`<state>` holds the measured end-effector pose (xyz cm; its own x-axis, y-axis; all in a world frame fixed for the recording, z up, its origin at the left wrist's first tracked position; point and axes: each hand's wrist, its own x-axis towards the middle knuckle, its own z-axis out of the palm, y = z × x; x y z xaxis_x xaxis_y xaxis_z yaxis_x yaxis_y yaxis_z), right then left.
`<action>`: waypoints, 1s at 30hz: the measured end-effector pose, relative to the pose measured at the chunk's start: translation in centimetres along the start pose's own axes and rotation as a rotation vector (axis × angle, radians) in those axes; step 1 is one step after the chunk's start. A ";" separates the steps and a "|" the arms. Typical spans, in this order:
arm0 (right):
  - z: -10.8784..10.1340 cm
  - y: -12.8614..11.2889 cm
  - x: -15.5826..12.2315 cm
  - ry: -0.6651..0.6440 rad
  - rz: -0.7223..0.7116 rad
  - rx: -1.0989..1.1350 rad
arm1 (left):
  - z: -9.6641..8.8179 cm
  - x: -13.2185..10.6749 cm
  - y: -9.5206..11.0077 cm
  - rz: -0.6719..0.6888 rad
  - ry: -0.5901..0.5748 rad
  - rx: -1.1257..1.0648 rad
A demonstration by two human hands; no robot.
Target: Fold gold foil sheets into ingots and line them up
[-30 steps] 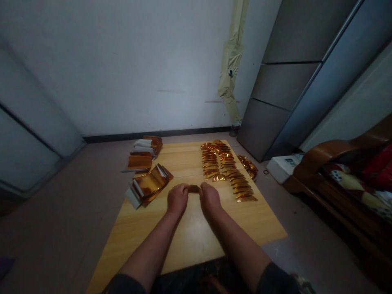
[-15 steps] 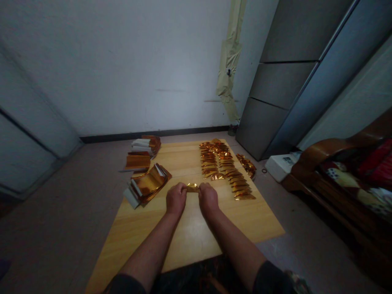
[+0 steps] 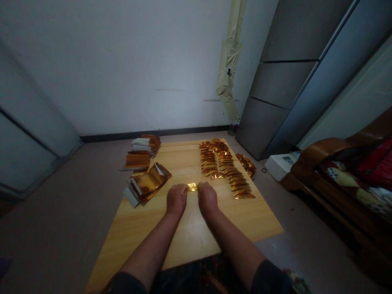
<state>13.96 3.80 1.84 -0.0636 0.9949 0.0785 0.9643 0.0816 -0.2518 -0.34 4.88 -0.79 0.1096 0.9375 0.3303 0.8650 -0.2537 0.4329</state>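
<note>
- I'm working at a pale wooden board (image 3: pixel 190 241) that lies flat on a grey-beige floor (image 3: pixel 61 220), running ahead of me from under my forearms.
- Straight ahead, past the board, is a white wall (image 3: pixel 122 69) with a dark skirting strip (image 3: pixel 153 133) along its foot.
- Ahead and to my right stands a tall grey metal cabinet (image 3: pixel 260 126), with a pale yellow cloth (image 3: pixel 228 61) hanging on the wall just beside it.
- Further right are a white box (image 3: pixel 280 167) and a wooden-framed sofa (image 3: pixel 324 163) with colourful bedding.
- Ahead of my right hand, rows of folded gold foil pieces (image 3: pixel 225 167) cover the board, and a looser heap of foil (image 3: pixel 246 165) sits at its right edge.
- Ahead of my left hand, a stack of foil sheets (image 3: pixel 149 183) lies near the board's left edge, with two more stacks (image 3: pixel 137 161) beyond it.
- My left hand (image 3: pixel 177 200) and right hand (image 3: pixel 208 199) are close together, just above the board, with only a narrow gap between them.
- Both hands are closed on the ends of a gold foil strip (image 3: pixel 192 187), which spans that gap, pinched between them. The shiny middle shows in front of my knuckles.
</note>
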 end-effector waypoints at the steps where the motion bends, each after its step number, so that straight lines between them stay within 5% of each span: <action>1: 0.0 0.0 0.0 0.003 -0.006 0.000 | -0.1 0.0 0.1 0.008 -0.011 0.015; 9: 0.5 0.1 0.0 -0.025 -0.051 -0.044 | -0.9 -0.3 1.2 0.059 -0.096 0.229; 17: 0.3 0.9 -0.8 -0.025 -0.139 -0.131 | -1.7 -0.1 0.8 0.307 -0.226 0.327; 30: -0.6 1.5 -1.3 -0.021 -0.163 -0.111 | -2.5 0.8 1.7 0.270 -0.327 0.288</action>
<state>15.63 2.57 1.98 -0.2252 0.9702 0.0892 0.9632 0.2355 -0.1293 -0.01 4.64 2.28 0.4556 0.8846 0.0991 0.8794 -0.4646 0.1041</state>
